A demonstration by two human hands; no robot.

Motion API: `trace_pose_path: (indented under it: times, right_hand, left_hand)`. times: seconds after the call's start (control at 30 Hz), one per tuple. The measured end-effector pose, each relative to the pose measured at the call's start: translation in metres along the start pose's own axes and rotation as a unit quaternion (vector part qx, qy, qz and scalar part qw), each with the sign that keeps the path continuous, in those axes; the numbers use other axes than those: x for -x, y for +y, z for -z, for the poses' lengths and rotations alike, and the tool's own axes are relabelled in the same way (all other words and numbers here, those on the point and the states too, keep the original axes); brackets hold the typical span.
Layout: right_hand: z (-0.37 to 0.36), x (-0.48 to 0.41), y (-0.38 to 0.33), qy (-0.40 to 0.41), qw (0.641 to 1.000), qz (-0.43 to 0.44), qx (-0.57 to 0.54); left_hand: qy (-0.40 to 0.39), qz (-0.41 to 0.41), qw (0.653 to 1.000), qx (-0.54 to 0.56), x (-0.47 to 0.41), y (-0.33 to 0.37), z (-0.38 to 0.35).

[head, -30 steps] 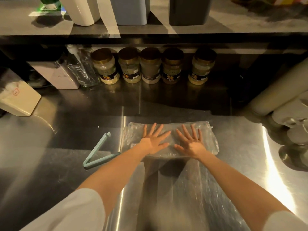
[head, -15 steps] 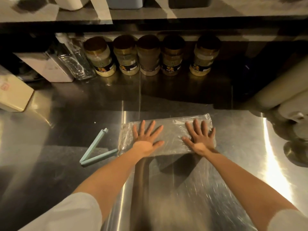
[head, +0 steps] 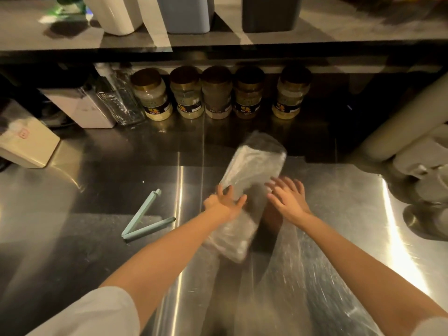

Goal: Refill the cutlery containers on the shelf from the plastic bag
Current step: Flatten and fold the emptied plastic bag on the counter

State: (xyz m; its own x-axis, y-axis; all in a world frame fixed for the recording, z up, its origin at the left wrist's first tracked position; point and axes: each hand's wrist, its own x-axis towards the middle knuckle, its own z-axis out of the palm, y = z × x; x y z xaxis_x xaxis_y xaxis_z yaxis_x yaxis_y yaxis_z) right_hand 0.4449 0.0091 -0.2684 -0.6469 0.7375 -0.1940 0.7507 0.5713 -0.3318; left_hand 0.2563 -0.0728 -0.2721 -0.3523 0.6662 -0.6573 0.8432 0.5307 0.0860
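Because it is flattened and looks empty, I read the plastic bag (head: 252,180) as being tidied away rather than poured from: it lies slanted on the steel bench (head: 339,214), far end toward the spice jars (head: 218,93), near end toward me. My left hand (head: 224,202) has its grip on the bag's left edge about midway along, fingers curled over the film and thumb on the near side, so most of the bag extends beyond and below that hold. My right hand (head: 288,200) is spread with nothing in it, just right of the bag; motion blur keeps me from saying whether its fingertips touch the plastic. Left of the bag, well apart, the pale green sealing clip (head: 143,219) lies hinged open on the bench, presumably set aside for the bag's mouth. Beyond the bag and above the jars, the shelf (head: 218,42) carries the white container (head: 114,13), blue container (head: 186,13) and dark container (head: 269,13); their contents are out of view.
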Motion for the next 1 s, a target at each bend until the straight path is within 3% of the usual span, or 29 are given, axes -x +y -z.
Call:
trace_pose_path:
  times: [0.1,0.23,0.4,0.57,0.87,1.0]
  right_hand:
    - [-0.003,0.012,-0.005,-0.047,0.993,-0.030,-0.103]
    - [-0.004,0.029,0.003,-0.063,0.983,-0.075,-0.154]
    - [0.001,0.033,0.009,-0.059,0.959,-0.142,-0.239]
    - [-0.009,0.029,0.002,-0.091,0.944,-0.133,-0.289]
    - [-0.019,0.049,-0.005,-0.178,0.908,-0.094,-0.368]
    - [-0.019,0.060,0.001,-0.207,0.933,-0.012,-0.295]
  left_hand:
    - [0.031,-0.054,0.997,0.039,0.007,-0.001,0.014]
    - [0.162,-0.147,0.973,0.072,0.012,-0.035,0.017]
    - [0.134,-0.229,0.963,0.043,0.014,-0.062,0.000]
    - [0.109,-0.323,0.940,-0.011,0.027,-0.044,-0.028]
    - [0.101,-0.275,0.955,0.055,0.024,-0.045,-0.046]
    - [0.073,-0.312,0.937,0.139,0.027,-0.051,-0.042]
